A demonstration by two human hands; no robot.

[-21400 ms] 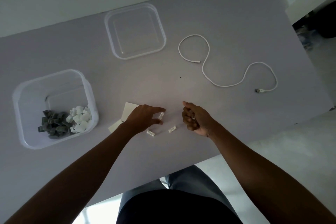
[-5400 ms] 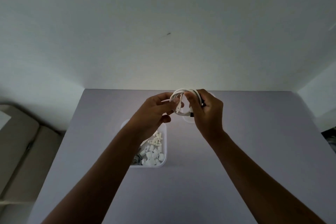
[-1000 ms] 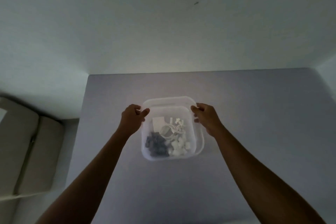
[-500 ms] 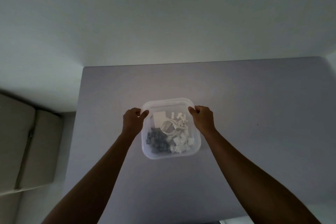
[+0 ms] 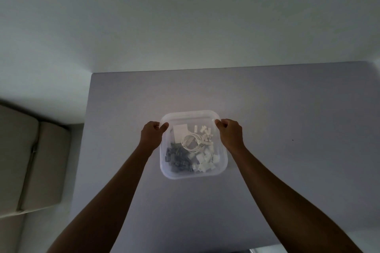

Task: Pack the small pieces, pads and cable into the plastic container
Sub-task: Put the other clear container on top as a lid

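Note:
The clear plastic container (image 5: 193,175) stands in the middle of the grey table (image 5: 298,121) with its clear lid (image 5: 190,114) lying over it. Through the lid I see a coiled white cable (image 5: 190,139), a white pad (image 5: 180,132), dark grey small pieces (image 5: 176,157) at the near left and white small pieces (image 5: 205,163) at the near right. My left hand (image 5: 151,135) pinches the lid's far left corner. My right hand (image 5: 230,133) pinches its far right corner.
A beige sofa cushion (image 5: 26,160) lies off the table's left edge. The pale wall rises just behind the table's far edge. The table's near edge runs along the bottom right of the view.
One second ago the lid sat askew above the container. It has since settled flat onto the rim, with both hands still at its far corners.

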